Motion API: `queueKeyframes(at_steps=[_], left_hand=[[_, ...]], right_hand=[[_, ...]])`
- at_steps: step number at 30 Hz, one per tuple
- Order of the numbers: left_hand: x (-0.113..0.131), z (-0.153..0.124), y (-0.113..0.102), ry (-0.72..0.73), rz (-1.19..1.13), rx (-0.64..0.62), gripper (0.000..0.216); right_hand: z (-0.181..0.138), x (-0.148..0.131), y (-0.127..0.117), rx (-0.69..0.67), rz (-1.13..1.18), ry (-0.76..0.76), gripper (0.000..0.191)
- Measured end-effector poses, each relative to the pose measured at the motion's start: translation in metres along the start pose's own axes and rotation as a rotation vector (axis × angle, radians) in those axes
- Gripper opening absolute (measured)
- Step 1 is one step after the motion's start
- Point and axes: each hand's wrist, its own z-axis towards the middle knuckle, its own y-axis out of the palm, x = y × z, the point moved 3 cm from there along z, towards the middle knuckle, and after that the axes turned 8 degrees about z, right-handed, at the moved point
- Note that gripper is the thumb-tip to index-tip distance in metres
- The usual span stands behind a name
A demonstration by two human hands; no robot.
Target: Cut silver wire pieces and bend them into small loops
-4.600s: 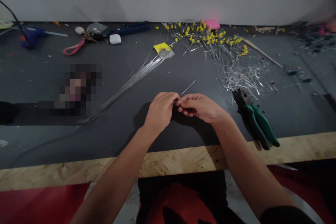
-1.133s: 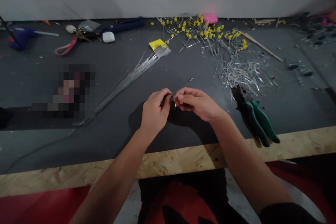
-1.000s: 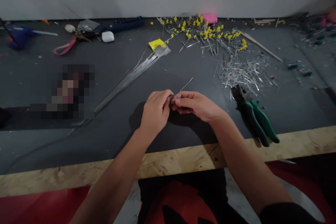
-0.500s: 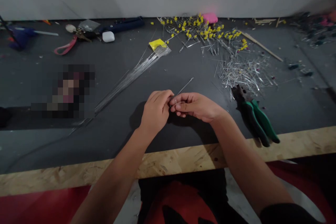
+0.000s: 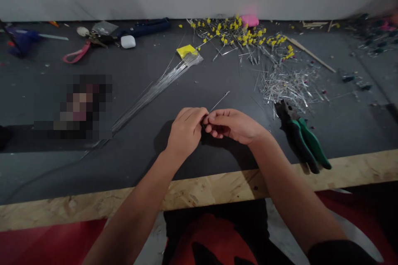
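Wire (image 5: 219, 102) extends from between the two hands, above the middle of the dark work surface (image 5: 236, 76); its twisted far end points forward and to the right. Right hand (image 5: 234, 125): thumb and index finger are pressed together on the near end of the wire, with the remaining fingers loosely curled beneath. Left hand (image 5: 186, 128): fingers are folded, back of the hand upward, tips meeting the right fingertips. The left fingertips are hidden, so whether they also grip the wire cannot be told.

Pliers (image 5: 296, 136) with dark and green handles lie right of the right hand, handle ends over the wooden edge strip (image 5: 205, 191). A heap of short wires (image 5: 284, 87) lies just beyond the plier head. Yellow-tipped wires (image 5: 247, 39) are spread behind that heap, near a pink lump (image 5: 249, 20). A bundle of long wires (image 5: 155, 89) lies diagonally, left of and beyond the left hand, its far end beside a yellow piece (image 5: 186, 50).
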Motion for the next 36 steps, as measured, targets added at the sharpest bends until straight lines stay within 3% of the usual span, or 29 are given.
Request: queueKeyframes(at_steps=[14,36], left_hand=[[0.0007,0.0004,0.0014,-0.004,-0.003,-0.048,0.026],[0.0023,0.002,0.0012,0.025,0.001,-0.046,0.025]], right_hand=[[0.0001,-0.0011,0.0019,0.053,0.041,0.026,0.003],[0.0007,-0.0003,0.0004,0.139,0.018,-0.011,0.005]])
